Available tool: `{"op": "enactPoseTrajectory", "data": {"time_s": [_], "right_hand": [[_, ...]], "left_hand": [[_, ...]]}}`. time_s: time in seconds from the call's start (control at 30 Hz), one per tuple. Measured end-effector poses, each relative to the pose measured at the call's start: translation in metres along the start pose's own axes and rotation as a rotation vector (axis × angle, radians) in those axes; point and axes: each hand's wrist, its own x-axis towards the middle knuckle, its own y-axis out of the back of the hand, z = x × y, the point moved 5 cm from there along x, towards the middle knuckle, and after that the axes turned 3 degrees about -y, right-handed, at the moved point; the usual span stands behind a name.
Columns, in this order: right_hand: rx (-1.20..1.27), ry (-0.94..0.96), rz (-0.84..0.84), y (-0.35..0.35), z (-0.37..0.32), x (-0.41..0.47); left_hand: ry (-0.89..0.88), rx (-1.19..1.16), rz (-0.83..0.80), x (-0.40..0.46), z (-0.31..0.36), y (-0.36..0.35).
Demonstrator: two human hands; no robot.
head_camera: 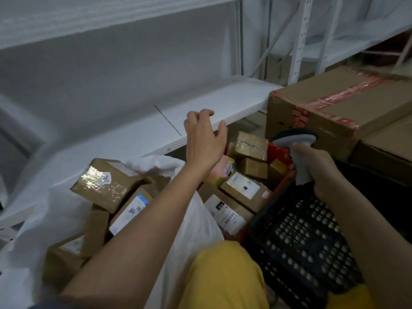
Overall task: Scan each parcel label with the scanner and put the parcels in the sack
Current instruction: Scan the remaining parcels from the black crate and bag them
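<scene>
L hand (pixel 204 141) is hovering spread and empty over the unscanned parcels, fingers apart, gripping nothing. R hand (pixel 321 170) is wrapping tight round the grey scanner (pixel 297 150), head aiming down-left toward the pile. White sack (pixel 196 221) is lying open at left w/ several taped boxes inside, e.g. the glossy one (pixel 104 182). Labelled parcel (pixel 242 186) is sitting nearest, label up, beside the black basket (pixel 296 233). Best approach, imo: be picking that one, keeping the label facing the scanner window, flat and unshaded, before dropping it in the sack.
</scene>
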Motion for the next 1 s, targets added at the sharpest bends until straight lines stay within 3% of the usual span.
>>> {"op": "enactPoseTrajectory", "data": {"time_s": [0.07, 0.13, 0.2, 0.33, 0.43, 0.57, 0.63, 0.77, 0.9, 1.0], "right_hand": [[-0.026, -0.001, 0.031, 0.01, -0.003, 0.014], [-0.046, -0.007, 0.057, 0.019, -0.002, 0.03], [-0.028, -0.019, 0.076, 0.027, 0.002, 0.048], [0.011, -0.095, 0.079, 0.041, 0.016, 0.081], [-0.037, -0.141, 0.044, 0.048, 0.025, 0.093], [-0.02, -0.156, 0.031, 0.049, 0.033, 0.111], [0.032, -0.161, 0.035, 0.042, 0.037, 0.124], [0.064, -0.178, 0.034, 0.022, 0.045, 0.146], [-0.006, -0.191, -0.048, 0.006, 0.05, 0.152], [-0.057, -0.185, -0.069, 0.006, 0.053, 0.152]], "left_hand": [[0.144, -0.214, -0.135, 0.0, 0.013, -0.054], [0.46, -0.41, -0.259, -0.01, 0.001, -0.12], [0.714, -0.392, -0.369, -0.032, -0.025, -0.176], [0.617, -0.023, -0.659, -0.055, -0.07, -0.248], [0.598, -0.03, -0.61, -0.047, -0.088, -0.284], [0.843, -0.216, -0.359, -0.043, -0.109, -0.324], [0.92, -0.119, -0.221, -0.036, -0.129, -0.322], [0.816, 0.1, -0.12, -0.014, -0.17, -0.311], [0.866, 0.157, -0.203, -0.006, -0.206, -0.318], [0.733, 0.181, -0.142, -0.001, -0.216, -0.318]]}}
